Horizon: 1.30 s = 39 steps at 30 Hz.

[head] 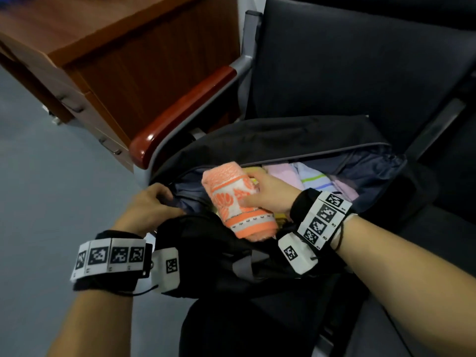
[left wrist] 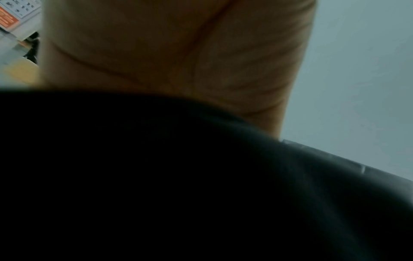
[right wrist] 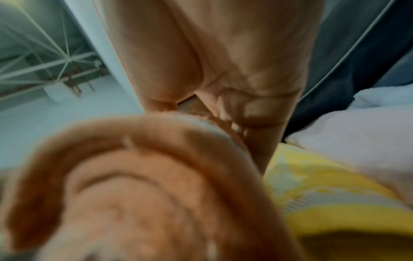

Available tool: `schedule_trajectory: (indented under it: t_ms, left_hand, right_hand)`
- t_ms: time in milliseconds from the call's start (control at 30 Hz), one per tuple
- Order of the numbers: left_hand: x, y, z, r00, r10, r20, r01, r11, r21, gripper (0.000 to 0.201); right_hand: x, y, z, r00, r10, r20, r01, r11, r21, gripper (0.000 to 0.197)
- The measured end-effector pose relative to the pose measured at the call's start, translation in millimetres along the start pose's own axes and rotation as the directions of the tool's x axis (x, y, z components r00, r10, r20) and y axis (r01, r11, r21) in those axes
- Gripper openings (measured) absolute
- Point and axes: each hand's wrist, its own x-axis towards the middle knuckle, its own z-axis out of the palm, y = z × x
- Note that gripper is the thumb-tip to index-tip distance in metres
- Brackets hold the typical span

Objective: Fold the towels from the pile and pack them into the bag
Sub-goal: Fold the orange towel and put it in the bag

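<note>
On the dark padded seat (head: 425,240) of a chair sits a big black soft cloth bag (head: 296,140), and its top is wide open. Over the open mouth of the bag is a folded orange and white towel with a flower pattern (head: 237,202). The right hand (head: 268,191) holds this towel, with the fingers curled over its far side and the thumb on the near side. The towel is tilted, with one end up by the bag's left part and the other end near the front edge. In the right wrist view the orange towel (right wrist: 145,185) looks very close and blurry, and the fingers (right wrist: 257,109) wrap around its top.

The left hand (head: 152,204) grips the black edge of the bag at its left front corner, with the fingers bent over the cloth. In the left wrist view only the palm and dark cloth show, so the fingers cannot be seen there.

Inside the bag, to the right of the orange towel, lie more folded towels side by side: a pale pink folded towel (head: 278,171), a white folded towel with green and blue stripes (head: 314,179), and a yellow folded towel (right wrist: 324,190) just beside and under the orange one.

Left of the chair is a shiny red-brown wooden armrest (head: 180,117), and past it a brown wooden cabinet (head: 116,52) stands on the grey floor (head: 51,189).
</note>
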Motion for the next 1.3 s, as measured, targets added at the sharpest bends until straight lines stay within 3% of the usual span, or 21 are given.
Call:
schedule_trajectory:
  t_ms: [67, 167, 333, 433, 533, 667, 767, 833, 900, 1067, 1167, 1233, 1300]
  left_hand:
    - [4, 0, -1, 0.999, 0.005, 0.049, -0.006, 1.0, 0.022, 0.054]
    - [7, 2, 5, 0.998, 0.007, 0.066, -0.006, 1.0, -0.019, 0.082]
    - [8, -3, 23, 0.996, -0.005, -0.084, -0.004, 0.995, -0.101, 0.078]
    - [1, -1, 19, 0.986, 0.083, -0.143, -0.101, 0.986, -0.13, 0.085]
    - [-11, 6, 5, 0.929, 0.246, -0.278, -0.303, 0.935, -0.184, 0.092]
    - [-29, 18, -12, 0.801, 0.41, -0.436, -0.535, 0.818, -0.213, 0.101]
    - [-42, 19, -24, 0.742, 0.468, -0.48, -0.626, 0.739, -0.247, 0.107]
    - [-45, 19, -28, 0.752, 0.509, -0.418, -0.612, 0.775, -0.158, 0.104]
    - [-46, 23, -26, 0.791, 0.491, -0.365, -0.567, 0.812, -0.138, 0.091]
    - [-39, 21, -12, 0.873, 0.32, -0.367, -0.42, 0.876, -0.236, 0.006]
    - [-37, 19, -18, 0.84, 0.329, -0.432, -0.458, 0.856, -0.239, 0.023]
    - [-40, 23, -23, 0.81, 0.346, -0.474, -0.507, 0.818, -0.27, 0.023]
    - [-46, 24, -25, 0.787, 0.341, -0.514, -0.536, 0.791, -0.295, 0.02]
  right_hand:
    - [4, 2, 1, 0.994, 0.076, 0.073, -0.064, 0.987, -0.15, 0.062]
    - [11, 1, 2, 0.982, 0.126, 0.14, -0.089, 0.965, -0.246, 0.054]
    - [25, -5, 1, 0.979, 0.129, 0.156, -0.078, 0.951, -0.299, 0.042]
    - [36, -10, -10, 0.991, 0.122, 0.046, -0.105, 0.957, -0.269, 0.044]
    - [46, -18, -20, 0.988, 0.146, -0.055, -0.156, 0.942, -0.297, 0.044]
    - [54, -34, -8, 0.988, 0.156, 0.023, -0.126, 0.872, -0.472, 0.049]
    - [71, -54, 10, 0.992, 0.094, 0.081, -0.039, 0.855, -0.517, 0.049]
    - [89, -62, 25, 0.99, 0.065, 0.121, -0.004, 0.892, -0.451, 0.054]
    - [104, -61, 42, 0.988, 0.072, 0.136, -0.022, 0.94, -0.34, 0.066]
    - [125, -36, 76, 0.991, 0.097, 0.098, -0.073, 0.971, -0.226, 0.066]
    - [125, -26, 90, 0.988, 0.088, 0.127, -0.069, 0.987, -0.148, 0.062]
    - [121, -22, 96, 0.969, 0.111, 0.22, -0.117, 0.993, 0.015, 0.053]
    - [116, -21, 102, 0.945, 0.132, 0.299, -0.151, 0.988, 0.041, 0.045]
